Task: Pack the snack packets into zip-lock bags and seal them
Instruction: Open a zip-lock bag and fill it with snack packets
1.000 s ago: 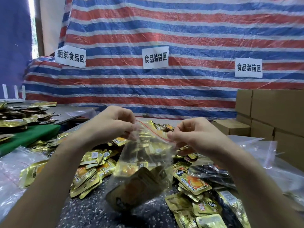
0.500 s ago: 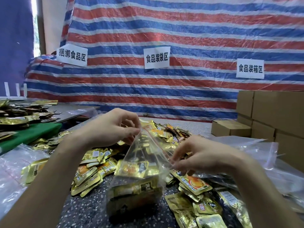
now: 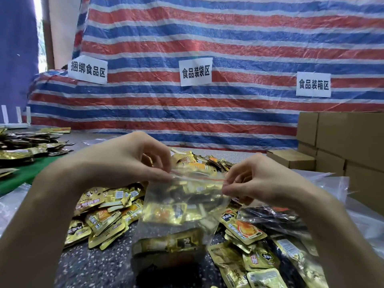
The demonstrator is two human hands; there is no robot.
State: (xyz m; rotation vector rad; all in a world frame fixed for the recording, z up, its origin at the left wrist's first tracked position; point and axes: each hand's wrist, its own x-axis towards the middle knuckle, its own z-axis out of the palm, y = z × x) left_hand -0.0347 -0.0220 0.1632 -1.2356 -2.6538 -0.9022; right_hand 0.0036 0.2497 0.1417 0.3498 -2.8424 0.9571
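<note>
On the striped tarp (image 3: 249,44) facing me, the left sign (image 3: 87,70) reads 捆绑食品区, the middle sign (image 3: 195,71) 食品装袋区, the right sign (image 3: 313,84) 食品装箱区.

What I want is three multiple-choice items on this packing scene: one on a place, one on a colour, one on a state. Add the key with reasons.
1. Where do the cardboard boxes stand?
A. At the left edge
B. At the right edge
C. In the near middle

2. What colour is the zip line of the zip-lock bag?
A. Green
B. Black
C. Red

3. How is the bag held?
A. Pinched at its top by the left grip and the right grip
B. Lying flat, untouched
C. Hanging from one grip only

Key: 1 B, the brown stack fills the right side; 2 C, a thin red line runs along the bag's top; 3 A, each grip pinches one end of the top edge.
</note>
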